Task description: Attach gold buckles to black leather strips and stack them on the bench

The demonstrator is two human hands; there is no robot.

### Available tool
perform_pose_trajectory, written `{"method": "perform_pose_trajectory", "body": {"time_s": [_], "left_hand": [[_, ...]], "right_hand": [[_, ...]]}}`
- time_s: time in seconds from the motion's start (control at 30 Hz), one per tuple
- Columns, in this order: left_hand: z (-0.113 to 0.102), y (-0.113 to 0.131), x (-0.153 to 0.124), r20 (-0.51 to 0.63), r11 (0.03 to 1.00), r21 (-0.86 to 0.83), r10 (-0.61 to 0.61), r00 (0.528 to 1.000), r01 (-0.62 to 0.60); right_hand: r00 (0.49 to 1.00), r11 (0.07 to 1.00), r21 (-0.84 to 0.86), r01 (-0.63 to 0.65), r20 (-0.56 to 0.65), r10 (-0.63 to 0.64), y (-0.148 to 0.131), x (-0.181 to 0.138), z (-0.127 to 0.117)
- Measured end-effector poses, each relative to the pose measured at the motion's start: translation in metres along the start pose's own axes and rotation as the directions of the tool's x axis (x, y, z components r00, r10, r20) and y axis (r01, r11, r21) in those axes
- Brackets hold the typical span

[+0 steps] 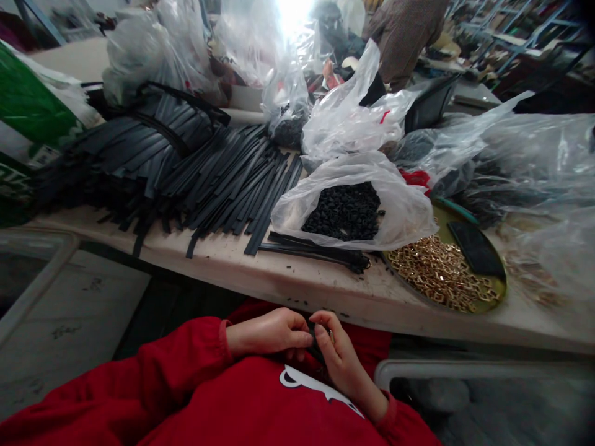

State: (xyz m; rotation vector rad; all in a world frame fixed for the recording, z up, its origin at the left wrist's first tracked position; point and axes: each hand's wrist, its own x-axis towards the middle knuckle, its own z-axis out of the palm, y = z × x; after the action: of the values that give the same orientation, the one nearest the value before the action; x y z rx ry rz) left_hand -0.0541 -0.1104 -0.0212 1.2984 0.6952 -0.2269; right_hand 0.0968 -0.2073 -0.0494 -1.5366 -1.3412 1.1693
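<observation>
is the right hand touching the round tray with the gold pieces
Apart: the head view shows the right hand in front of the table edge, a plain gap between it and the tray.

Head-worn camera looks forward and down, close above the wearer's left hand (274,331) and right hand (341,359). Worktable (218,261) spans mid-view at near range; blue shelving (520,44) lies far beyond.

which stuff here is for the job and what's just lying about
Likely in use:
long flat black strips
small black pieces in an open translucent plastic bag
gold-coloured metal loops on a round yellowish tray

Probably lying about:
green-and-white printed sack
crumpled clear plastic bag
</observation>
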Motion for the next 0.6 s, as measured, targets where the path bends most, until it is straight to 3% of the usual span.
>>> {"method": "perform_pose_trajectory", "body": {"time_s": [0.13, 0.27, 0.37, 0.47, 0.53, 0.6], "left_hand": [[-0.004, 0.014, 0.000, -0.052, 0.960, 0.278, 0.055, 0.997, -0.038], [-0.008, 0.035, 0.009, -0.105, 0.769, 0.627, 0.242, 0.965, -0.124], [-0.021, 0.043, 0.023, -0.161, 0.624, 0.770, 0.390, 0.907, -0.132], [-0.041, 0.042, 0.042, -0.307, 0.504, 0.864, 0.529, 0.791, -0.002], [-0.050, 0.037, 0.055, -0.306, 0.396, 0.917, 0.610, 0.730, 0.054], [-0.054, 0.029, 0.066, -0.249, 0.292, 0.954, 0.654, 0.714, 0.065]], "right_hand": [[0.996, 0.999, -0.022, -0.023, -0.085, 0.021, 0.002, 0.003, 0.002], [0.987, 0.995, -0.084, 0.054, -0.150, -0.066, 0.000, 0.016, -0.005], [0.944, 0.958, -0.277, 0.076, -0.288, -0.159, 0.001, 0.033, -0.026], [0.826, 0.798, -0.603, 0.003, -0.448, -0.342, 0.012, 0.050, -0.057], [0.767, 0.598, -0.802, 0.004, -0.382, -0.516, 0.022, 0.062, -0.073], [0.753, 0.395, -0.916, 0.066, -0.214, -0.622, 0.034, 0.074, -0.084]]}}
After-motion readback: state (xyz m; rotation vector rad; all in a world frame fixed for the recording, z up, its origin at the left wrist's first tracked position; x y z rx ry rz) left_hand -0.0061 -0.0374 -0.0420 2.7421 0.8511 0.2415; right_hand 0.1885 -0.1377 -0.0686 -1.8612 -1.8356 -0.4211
